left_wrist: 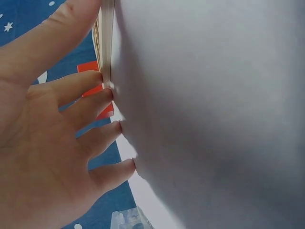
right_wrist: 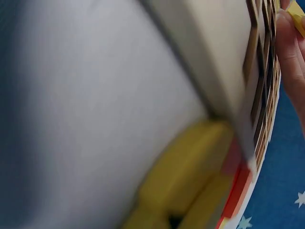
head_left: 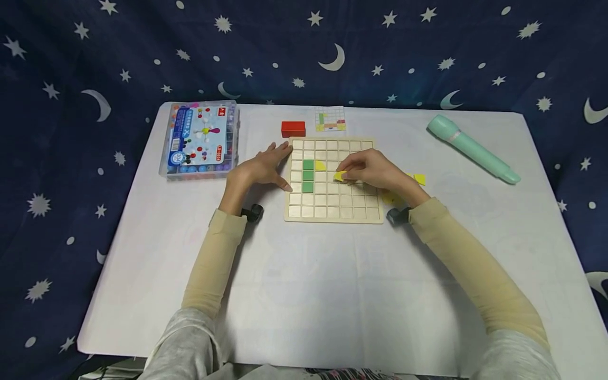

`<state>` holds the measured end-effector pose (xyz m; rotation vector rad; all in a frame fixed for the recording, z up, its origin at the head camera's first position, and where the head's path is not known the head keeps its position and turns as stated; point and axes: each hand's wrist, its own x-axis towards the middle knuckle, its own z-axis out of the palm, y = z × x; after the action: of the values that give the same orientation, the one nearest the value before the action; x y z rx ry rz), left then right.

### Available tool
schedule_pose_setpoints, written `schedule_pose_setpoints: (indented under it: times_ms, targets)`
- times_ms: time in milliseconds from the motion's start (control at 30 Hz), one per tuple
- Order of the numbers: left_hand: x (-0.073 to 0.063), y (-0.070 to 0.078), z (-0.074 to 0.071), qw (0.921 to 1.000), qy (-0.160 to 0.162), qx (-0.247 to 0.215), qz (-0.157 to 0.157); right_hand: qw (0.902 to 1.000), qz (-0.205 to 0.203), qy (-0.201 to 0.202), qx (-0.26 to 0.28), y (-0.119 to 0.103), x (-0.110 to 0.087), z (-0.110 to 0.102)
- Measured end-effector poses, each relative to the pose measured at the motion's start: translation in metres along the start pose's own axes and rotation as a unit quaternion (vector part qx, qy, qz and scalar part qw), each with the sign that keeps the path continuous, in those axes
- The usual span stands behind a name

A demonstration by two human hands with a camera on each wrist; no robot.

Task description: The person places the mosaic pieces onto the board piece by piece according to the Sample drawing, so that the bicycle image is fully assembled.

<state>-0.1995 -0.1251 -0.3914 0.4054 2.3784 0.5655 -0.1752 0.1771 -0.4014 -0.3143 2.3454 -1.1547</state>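
A wooden grid board (head_left: 333,213) lies at the middle of the table. Three green square tiles (head_left: 308,175) sit in one column of its cells, with a yellow quarter-round tile (head_left: 320,165) beside the top one. Over the board, my right hand (head_left: 372,168) pinches another yellow tile (head_left: 339,176) between thumb and fingers; the right wrist view catches this tile (right_wrist: 297,18) at its edge. My left hand (head_left: 263,168) has its fingers spread, with fingertips at the board's left side. In the left wrist view, that hand (left_wrist: 52,129) shows its palm.
Loose yellow tiles (head_left: 419,179) lie right of the board, partly behind my right forearm. Beyond the board are a red block (head_left: 293,129) and a printed pattern card (head_left: 330,118). A clear case (head_left: 201,138) of colored parts stands left, a mint-green microphone-shaped object (head_left: 475,150) right.
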Motion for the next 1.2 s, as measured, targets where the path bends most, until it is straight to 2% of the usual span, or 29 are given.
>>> schedule_pose_setpoints:
  times_ms: [200,533,667,867,1200]
  targets:
    - [0.000,0.000,0.001,1.0000,-0.001,0.001,0.004,0.9995,-0.027,-0.014,0.000,-0.010,0.003,0.010]
    - [-0.001,-0.001,0.000,1.0000,0.002,0.002,-0.007,0.9974,-0.054,-0.047,0.008,-0.026,0.013,0.022]
    - [0.000,-0.003,0.001,1.0000,0.001,0.008,0.000,0.9951,-0.070,-0.066,0.021,-0.031,0.014,0.030]
    - [0.001,-0.004,0.001,0.9998,0.001,0.012,0.013,0.9920,-0.072,-0.098,0.035,-0.040,0.018,0.041]
    - [0.001,-0.004,0.000,0.9999,-0.003,0.009,0.014,0.9891,-0.067,-0.130,0.017,-0.055,0.028,0.058]
